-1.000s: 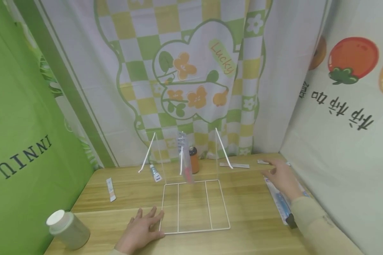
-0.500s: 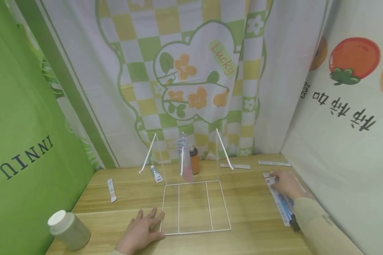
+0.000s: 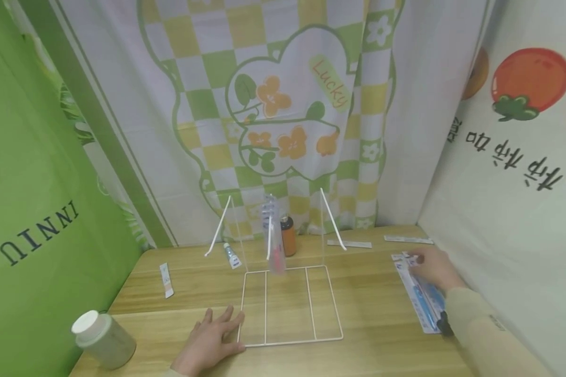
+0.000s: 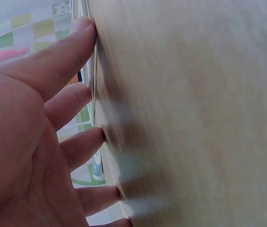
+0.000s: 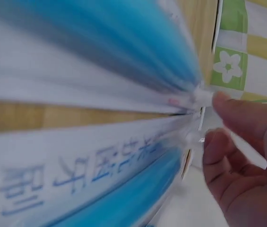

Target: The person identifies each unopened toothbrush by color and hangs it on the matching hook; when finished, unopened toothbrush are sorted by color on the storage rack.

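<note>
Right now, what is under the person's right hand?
The right hand pinches the far end of a blue-and-white toothbrush pack lying on the table. The sleeve hides the pack's near end.

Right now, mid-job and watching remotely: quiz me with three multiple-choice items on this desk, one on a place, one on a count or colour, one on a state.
1. Where does the left hand rest?
A. On the jar's lid
B. Flat on the table at the wire rack's front left corner
C. On the orange bottle

2. What colour is the lid of the jar at front left?
A. White
B. Red
C. Black

3. What is the right hand doing?
A. Hanging idle in the air
B. Holding the jar
C. Pinching the end of the blue-and-white packet

Answers: 1 B, the head view shows straight fingers on the wood; 2 A, the cap is white; 3 C, the right wrist view shows fingertips closing on its edge.
</note>
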A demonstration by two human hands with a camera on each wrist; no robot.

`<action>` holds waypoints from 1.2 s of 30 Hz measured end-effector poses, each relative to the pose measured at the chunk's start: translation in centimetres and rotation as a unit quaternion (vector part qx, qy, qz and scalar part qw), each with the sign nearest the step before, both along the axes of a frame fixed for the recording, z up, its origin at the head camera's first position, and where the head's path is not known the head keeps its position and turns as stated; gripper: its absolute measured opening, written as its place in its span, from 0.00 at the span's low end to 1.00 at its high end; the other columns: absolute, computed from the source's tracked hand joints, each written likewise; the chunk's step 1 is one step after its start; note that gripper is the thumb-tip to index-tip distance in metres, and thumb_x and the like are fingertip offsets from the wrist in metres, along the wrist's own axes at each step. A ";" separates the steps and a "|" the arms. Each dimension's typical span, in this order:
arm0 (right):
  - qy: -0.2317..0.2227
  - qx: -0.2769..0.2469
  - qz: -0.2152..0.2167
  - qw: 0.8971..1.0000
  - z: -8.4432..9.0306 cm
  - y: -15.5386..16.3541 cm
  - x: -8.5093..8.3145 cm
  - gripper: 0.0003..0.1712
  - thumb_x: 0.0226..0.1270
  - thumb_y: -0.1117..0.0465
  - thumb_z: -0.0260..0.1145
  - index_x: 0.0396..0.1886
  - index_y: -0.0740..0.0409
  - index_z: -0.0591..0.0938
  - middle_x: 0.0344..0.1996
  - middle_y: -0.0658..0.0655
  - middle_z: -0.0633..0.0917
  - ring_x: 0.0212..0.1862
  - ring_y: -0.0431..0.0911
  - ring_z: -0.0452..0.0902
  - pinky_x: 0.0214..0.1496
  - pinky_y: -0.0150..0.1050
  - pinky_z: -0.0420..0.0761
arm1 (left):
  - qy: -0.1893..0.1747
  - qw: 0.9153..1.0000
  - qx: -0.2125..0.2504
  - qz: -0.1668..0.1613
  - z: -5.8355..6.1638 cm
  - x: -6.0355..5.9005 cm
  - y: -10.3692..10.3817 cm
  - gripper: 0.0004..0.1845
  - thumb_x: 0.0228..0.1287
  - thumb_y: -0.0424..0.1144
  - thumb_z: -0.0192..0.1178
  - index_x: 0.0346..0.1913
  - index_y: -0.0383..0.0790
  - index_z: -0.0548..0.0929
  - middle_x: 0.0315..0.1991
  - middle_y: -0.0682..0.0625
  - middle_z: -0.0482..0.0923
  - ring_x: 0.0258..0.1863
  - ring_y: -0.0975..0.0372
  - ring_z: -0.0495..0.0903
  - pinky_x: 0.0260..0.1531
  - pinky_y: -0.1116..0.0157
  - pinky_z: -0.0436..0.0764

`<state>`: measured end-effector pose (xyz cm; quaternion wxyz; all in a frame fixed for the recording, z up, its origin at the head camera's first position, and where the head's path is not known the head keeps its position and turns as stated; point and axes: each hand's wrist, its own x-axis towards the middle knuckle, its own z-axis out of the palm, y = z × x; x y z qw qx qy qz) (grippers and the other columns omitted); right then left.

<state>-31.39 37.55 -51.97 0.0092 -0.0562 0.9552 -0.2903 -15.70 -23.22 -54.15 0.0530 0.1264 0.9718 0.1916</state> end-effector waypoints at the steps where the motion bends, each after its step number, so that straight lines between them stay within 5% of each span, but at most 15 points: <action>1: 0.010 -0.002 0.004 1.000 0.1 -0.1 0.0 0.33 0.68 0.61 0.75 0.69 0.70 0.79 0.54 0.78 0.84 0.55 0.73 0.81 0.53 0.70 0.82 | 0.002 1.000 -0.001 0.001 0.0 0.0 0.0 0.42 0.62 0.66 0.72 0.76 0.52 0.79 0.80 0.38 0.67 0.73 0.15 0.54 0.62 0.14 0.55; 10: 0.031 0.039 0.048 0.998 0.7 -1.2 0.2 0.31 0.59 0.61 0.82 0.61 0.67 0.86 0.42 0.64 0.91 0.44 0.59 0.87 0.50 0.64 0.86 | 0.001 1.000 -0.003 0.002 -0.1 -0.1 0.0 0.43 0.61 0.68 0.72 0.77 0.53 0.78 0.81 0.40 0.67 0.73 0.17 0.55 0.63 0.15 0.55; 22: -0.016 0.045 0.033 0.998 0.1 -1.4 0.0 0.33 0.63 0.57 0.78 0.66 0.66 0.83 0.42 0.63 0.88 0.43 0.56 0.84 0.47 0.62 0.85 | 0.010 1.000 0.001 0.000 0.6 0.1 0.0 0.42 0.62 0.65 0.73 0.76 0.51 0.79 0.80 0.38 0.68 0.73 0.16 0.55 0.62 0.15 0.56; 36: 0.040 0.020 0.019 0.999 -1.4 -1.7 0.5 0.28 0.68 0.60 0.75 0.64 0.68 0.84 0.55 0.77 0.86 0.56 0.74 0.83 0.57 0.74 0.80 | 0.006 1.000 0.001 0.003 0.4 0.3 0.1 0.44 0.61 0.66 0.73 0.77 0.51 0.78 0.80 0.38 0.67 0.73 0.17 0.55 0.63 0.15 0.55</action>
